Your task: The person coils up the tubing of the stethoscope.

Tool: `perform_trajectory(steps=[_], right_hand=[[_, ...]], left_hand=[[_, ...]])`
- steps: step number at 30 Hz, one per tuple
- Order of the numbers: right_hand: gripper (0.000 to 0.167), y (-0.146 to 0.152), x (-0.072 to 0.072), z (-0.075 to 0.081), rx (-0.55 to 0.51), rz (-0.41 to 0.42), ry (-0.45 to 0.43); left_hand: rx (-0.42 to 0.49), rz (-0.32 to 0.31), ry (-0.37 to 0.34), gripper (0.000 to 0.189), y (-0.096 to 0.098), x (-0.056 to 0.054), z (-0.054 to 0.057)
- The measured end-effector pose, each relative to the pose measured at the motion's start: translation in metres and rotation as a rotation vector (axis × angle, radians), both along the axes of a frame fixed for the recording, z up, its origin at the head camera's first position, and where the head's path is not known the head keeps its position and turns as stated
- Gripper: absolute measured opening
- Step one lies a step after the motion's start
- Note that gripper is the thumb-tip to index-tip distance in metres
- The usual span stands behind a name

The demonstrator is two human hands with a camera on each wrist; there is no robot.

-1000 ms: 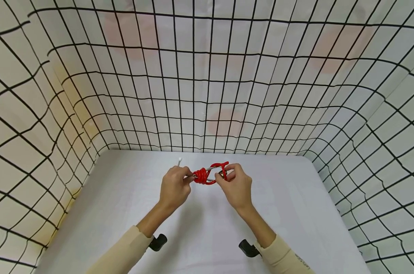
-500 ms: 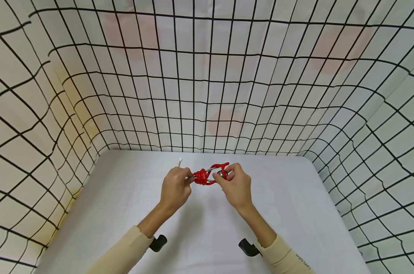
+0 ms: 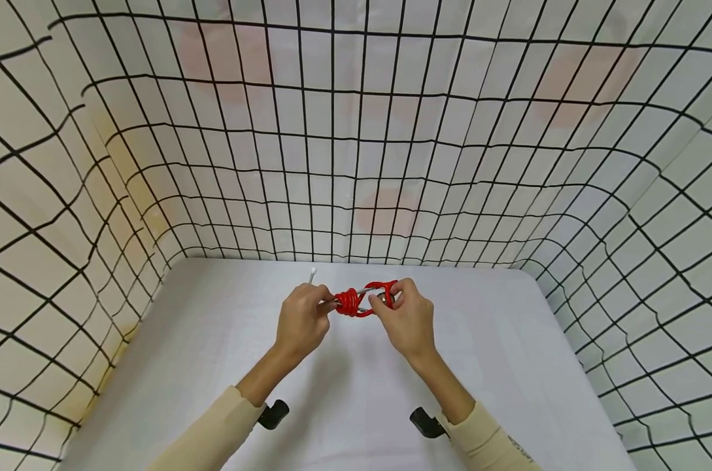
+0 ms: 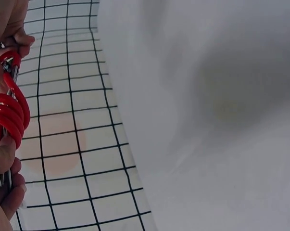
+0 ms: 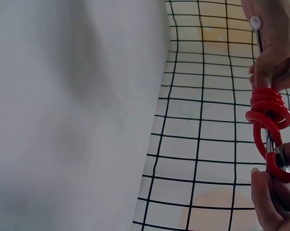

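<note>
A glossy red cord (image 3: 348,302) is wound in several tight turns around a thin bent metal rod (image 5: 270,139), with a larger red loop at its right end. My left hand (image 3: 299,317) pinches the rod just left of the coil. A white-tipped end (image 3: 312,271) of metal sticks up behind that hand. With thumb and fingers, my right hand (image 3: 411,320) pinches the loop end, where a small shiny metal piece (image 5: 280,156) sits. In the left wrist view, the coil (image 4: 7,114) lies between both hands. The fingers partly hide both ends.
A white-covered table (image 3: 356,405) lies below the hands. Black grid netting (image 3: 367,139) over white walls rises at the back and both sides. Black wrist-worn mounts (image 3: 273,414) stick out beside the sleeves.
The coil and rod have shifted very slightly right, and the white tip has risen a little. Both hands keep their pinch, with the right fingers now nearer the loop's upper end.
</note>
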State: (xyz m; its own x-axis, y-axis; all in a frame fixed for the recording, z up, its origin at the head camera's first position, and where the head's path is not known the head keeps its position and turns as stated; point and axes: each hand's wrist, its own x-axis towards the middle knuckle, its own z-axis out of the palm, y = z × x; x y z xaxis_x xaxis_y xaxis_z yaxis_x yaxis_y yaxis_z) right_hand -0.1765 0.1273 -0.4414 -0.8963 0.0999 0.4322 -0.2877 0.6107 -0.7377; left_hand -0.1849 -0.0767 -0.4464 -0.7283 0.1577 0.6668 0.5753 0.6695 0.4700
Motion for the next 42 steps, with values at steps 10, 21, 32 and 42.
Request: perform_trajectory(steps=[10,21,32,42], right_hand=[[0.028,0.001,0.004,0.001,-0.042,0.017,0.004],[0.012,0.000,0.006,-0.002,-0.025,0.050,0.069],[0.019,0.002,0.006,-0.007,-0.036,0.055,0.001],[0.045,0.011,0.007,0.000,-0.266,0.130,-0.311]], left_hand=[[0.013,-0.030,-0.008,0.014,-0.001,0.000,0.000],[0.024,-0.032,-0.009,0.013,-0.001,0.002,-0.002],[0.018,-0.003,-0.064,0.010,0.001,0.004,-0.005],[0.012,0.032,-0.075,0.011,-0.001,0.004,-0.007]])
